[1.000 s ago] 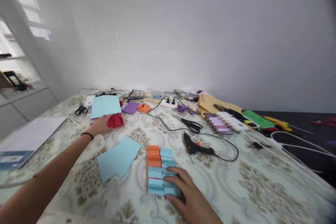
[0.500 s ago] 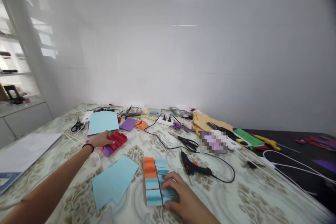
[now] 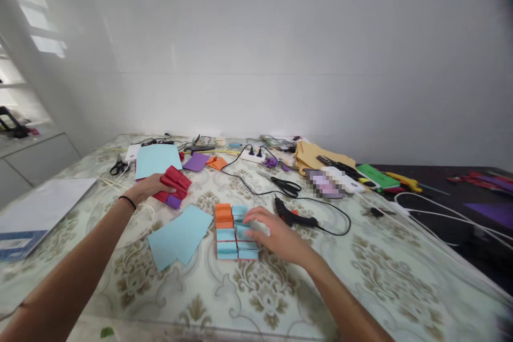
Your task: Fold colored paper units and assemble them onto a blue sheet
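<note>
My left hand (image 3: 149, 187) is closed on a red folded paper piece (image 3: 176, 181), with its pleats facing up and one end raised. A purple paper bit (image 3: 173, 202) shows beneath it. On the tablecloth before me lies a pleated paper block (image 3: 226, 236), orange at the far left and light blue elsewhere. My right hand (image 3: 276, 232) reaches over this block's right side, thumb and fingers apart, the fingertips at the blue folds. Loose light blue sheets (image 3: 180, 235) lie between the two hands.
A black glue gun (image 3: 294, 216) with its cable and black-handled scissors (image 3: 285, 187) lie beyond my right hand. Farther back are a white power strip (image 3: 252, 156), a purple sheet (image 3: 196, 161) and brown paper (image 3: 320, 157). More scissors (image 3: 119, 164) lie at left.
The view has tilted downward. My left hand has tipped the red folded paper up at one end. Over the blue folds, my right hand has shifted toward the block's far end and loosened.
</note>
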A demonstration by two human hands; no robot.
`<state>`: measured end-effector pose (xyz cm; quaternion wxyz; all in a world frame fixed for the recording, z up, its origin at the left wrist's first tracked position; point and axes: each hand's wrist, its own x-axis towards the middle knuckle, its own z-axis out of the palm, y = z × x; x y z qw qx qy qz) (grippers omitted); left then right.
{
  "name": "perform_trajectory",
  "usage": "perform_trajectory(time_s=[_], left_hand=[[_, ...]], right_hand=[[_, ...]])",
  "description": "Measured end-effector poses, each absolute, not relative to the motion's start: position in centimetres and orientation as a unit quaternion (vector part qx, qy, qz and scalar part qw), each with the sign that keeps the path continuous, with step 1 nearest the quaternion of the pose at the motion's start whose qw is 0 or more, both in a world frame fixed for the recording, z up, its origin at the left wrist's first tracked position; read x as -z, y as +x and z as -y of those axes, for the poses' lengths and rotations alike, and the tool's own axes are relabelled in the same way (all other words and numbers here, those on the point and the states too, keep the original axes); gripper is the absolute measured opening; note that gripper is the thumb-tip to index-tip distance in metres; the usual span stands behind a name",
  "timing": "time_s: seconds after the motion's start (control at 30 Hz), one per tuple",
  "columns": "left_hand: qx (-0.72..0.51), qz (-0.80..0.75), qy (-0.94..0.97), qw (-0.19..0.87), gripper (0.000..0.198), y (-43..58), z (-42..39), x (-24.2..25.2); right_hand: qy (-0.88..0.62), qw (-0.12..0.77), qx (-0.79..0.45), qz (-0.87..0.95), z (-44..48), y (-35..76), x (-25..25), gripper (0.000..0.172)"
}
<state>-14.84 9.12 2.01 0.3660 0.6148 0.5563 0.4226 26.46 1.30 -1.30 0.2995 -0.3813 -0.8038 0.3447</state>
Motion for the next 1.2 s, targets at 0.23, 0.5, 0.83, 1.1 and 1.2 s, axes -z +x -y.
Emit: perform_trajectory(time_s=[0.23, 0.5, 0.83, 1.1, 1.2], left_hand=[[-0.509, -0.483, 0.560, 0.440, 0.058, -7.9, -4.6, -2.9], [-0.474, -0.397, 0.547, 0.565, 0.053, -0.9, -0.8, 0.0], [-0.490, -0.389, 0.449, 0.638, 0.055, 0.0, -0.1, 2.3], [-0.510, -0.380, 0.477, 0.606, 0.054, -0.2, -0.5, 2.7], [-0.508, -0.385, 0.473, 0.608, 0.056, -0.4, -0.3, 2.9]], right_hand=[[-0.389, 0.399, -0.458, 0.693, -3.8, 23.7, -1.2, 0.047], [-0.291, 0.422, -0.619, 0.595, -3.1, 21.2, -0.1, 0.048], [-0.357, 0.421, -0.604, 0.574, -2.8, 21.8, 1.3, 0.043], [-0.331, 0.420, -0.617, 0.578, -2.7, 21.5, 1.3, 0.043], [-0.313, 0.419, -0.631, 0.573, -2.7, 21.4, 1.5, 0.041]])
